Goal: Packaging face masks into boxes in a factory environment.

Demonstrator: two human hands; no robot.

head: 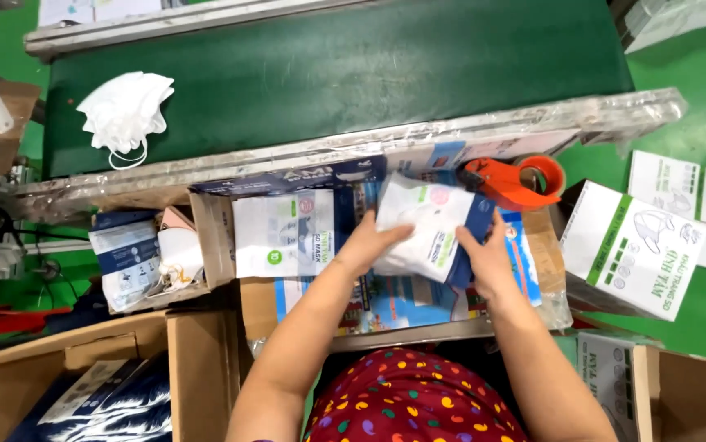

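A white and blue mask packet (426, 225) is gripped between both hands over the cluttered worktop (418, 331). The left hand (373, 241) is laid on the packet's left edge with fingers spread across its white face; the right hand (484, 254) is clamped on the blue right edge, thumb on top. The packet is tilted, its upper corner close to the orange tape dispenser (508, 182), which is set just beside the foil-wrapped rail (328, 151) of the green conveyor belt (353, 65). A second flat packet (281, 233) is seen just left of the left hand, against a cardboard flap (214, 237). A loose white mask (126, 110) is lying on the belt, well apart from the hands. To the right, a white and green carton (635, 250) is standing near the worktop's edge. Little open room is left around the hands; the belt beyond the rail is largely bare.
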